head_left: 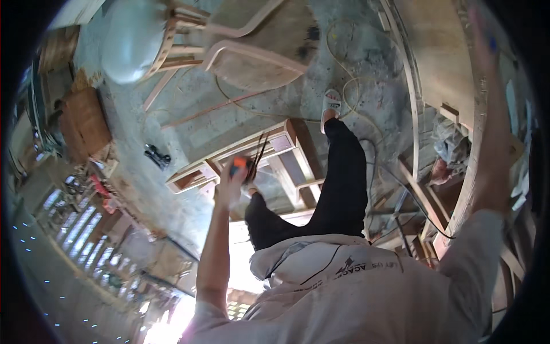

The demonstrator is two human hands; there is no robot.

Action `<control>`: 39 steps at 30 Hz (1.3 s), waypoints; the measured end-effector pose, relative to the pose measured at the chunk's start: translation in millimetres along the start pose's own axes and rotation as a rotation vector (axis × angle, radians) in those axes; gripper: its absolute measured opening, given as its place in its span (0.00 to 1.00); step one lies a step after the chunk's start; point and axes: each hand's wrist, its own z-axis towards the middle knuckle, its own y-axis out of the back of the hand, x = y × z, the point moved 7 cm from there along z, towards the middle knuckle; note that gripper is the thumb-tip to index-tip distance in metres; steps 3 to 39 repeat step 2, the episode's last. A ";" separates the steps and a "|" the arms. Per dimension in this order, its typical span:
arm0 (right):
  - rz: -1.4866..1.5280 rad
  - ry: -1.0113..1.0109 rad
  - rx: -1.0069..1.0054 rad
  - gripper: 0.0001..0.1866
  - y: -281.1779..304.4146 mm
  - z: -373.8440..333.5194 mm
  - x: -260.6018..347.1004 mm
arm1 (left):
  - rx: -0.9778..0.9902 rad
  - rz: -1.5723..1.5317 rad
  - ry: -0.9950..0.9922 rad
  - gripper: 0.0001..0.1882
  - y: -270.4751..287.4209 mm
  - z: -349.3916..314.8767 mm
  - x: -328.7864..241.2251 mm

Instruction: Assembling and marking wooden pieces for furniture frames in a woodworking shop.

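My left hand (231, 182) is closed around a blurred orange-and-dark hand tool (239, 164). Thin dark strips (259, 155) stand up beside it; whether they belong to the tool I cannot tell. Below that hand a wooden frame (291, 133) with crosspieces and small compartments lies on the floor, between and ahead of my legs. My right arm reaches far up along the right rim. There my right hand (484, 43) is smeared, with a small blue patch at it, beside a large pale wooden panel (438, 54). Its fingers cannot be made out.
A stool with a pale round top (132, 43) lies ahead on the left, near curved wooden parts (255, 49). A thin hose (350, 86) loops over the concrete floor (189, 109). A dark tool (156, 156) lies left; timber pieces (427, 198) and plastic wrap (450, 140) lie right.
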 end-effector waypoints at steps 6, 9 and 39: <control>-0.303 0.089 0.036 0.27 95.4 -37.5 86.6 | 0.284 -0.115 0.159 0.33 29.7 -37.2 113.6; -0.303 0.089 0.036 0.27 95.4 -37.5 86.6 | 0.284 -0.115 0.159 0.33 29.7 -37.2 113.6; -0.303 0.089 0.036 0.27 95.4 -37.5 86.6 | 0.284 -0.115 0.159 0.33 29.7 -37.2 113.6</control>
